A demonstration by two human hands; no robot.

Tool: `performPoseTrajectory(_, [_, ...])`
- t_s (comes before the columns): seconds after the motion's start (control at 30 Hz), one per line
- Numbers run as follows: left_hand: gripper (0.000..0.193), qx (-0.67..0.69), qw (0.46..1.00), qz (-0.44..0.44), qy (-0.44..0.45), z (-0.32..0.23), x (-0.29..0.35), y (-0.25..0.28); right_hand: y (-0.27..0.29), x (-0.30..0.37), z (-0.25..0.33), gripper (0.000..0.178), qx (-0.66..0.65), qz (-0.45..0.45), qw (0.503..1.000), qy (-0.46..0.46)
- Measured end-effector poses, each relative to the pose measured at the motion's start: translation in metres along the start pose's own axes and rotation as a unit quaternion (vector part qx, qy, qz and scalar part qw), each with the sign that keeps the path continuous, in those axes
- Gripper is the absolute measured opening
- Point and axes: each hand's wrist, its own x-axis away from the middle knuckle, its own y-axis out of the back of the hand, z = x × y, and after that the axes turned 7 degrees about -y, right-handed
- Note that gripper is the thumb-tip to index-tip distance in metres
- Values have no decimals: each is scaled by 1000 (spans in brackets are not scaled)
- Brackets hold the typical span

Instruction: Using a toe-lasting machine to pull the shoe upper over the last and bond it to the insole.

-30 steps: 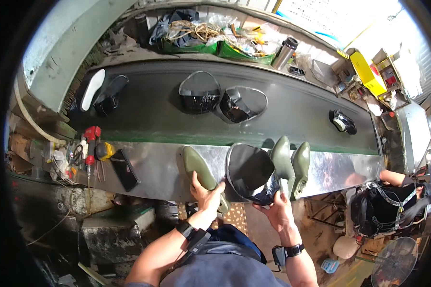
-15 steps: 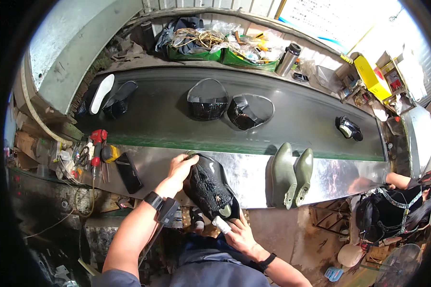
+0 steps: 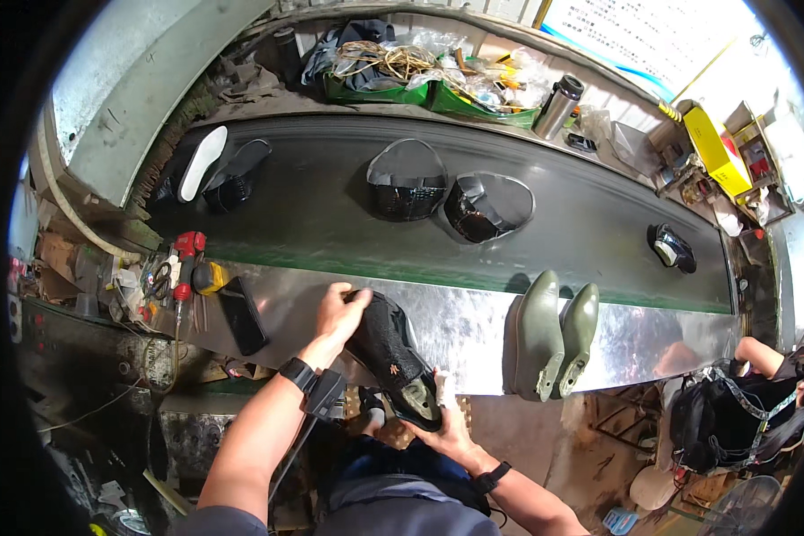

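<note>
I had my right grip [image 3: 453,433] holding the heel end of the black upper [image 3: 380,332], over its last [image 3: 418,402] at the worktop's [image 3: 469,344] near edge; my left grip [image 3: 339,317] held the toe. Even, centred tension seemed best.

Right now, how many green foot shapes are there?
3: one foot shape and its neighbour on the metal ledge, and a third foot shape mostly covered by the black upper. Others may be hidden.
</note>
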Motion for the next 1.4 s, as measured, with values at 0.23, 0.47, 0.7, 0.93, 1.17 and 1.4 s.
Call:
performPoseTrajectory(0.23, [70,-187,979,84,-19,-25,11,-14,2,-5,-10,103,47,17,999,-3])
performPoseTrajectory(0.47, [47,-70,997,12,16,-19,20,14,9,-9,6,86,-42,53,998,9])
performPoseTrajectory(0.7, [41,11,989,-149,-14,-49,79,136,26,-74,99,103,-337,324,858,-213])
performPoseTrajectory(0.93, [37,59,958,-278,-27,-40,185,252,-61,-64,207,58,-223,379,837,-325])
performPoseTrajectory(1.17, [32,11,896,-443,20,22,343,399,-204,58,288,25,-260,473,817,-205])
performPoseTrajectory(1.4, [42,42,846,-520,110,92,484,547,-347,180,340,19,-256,585,711,-294])
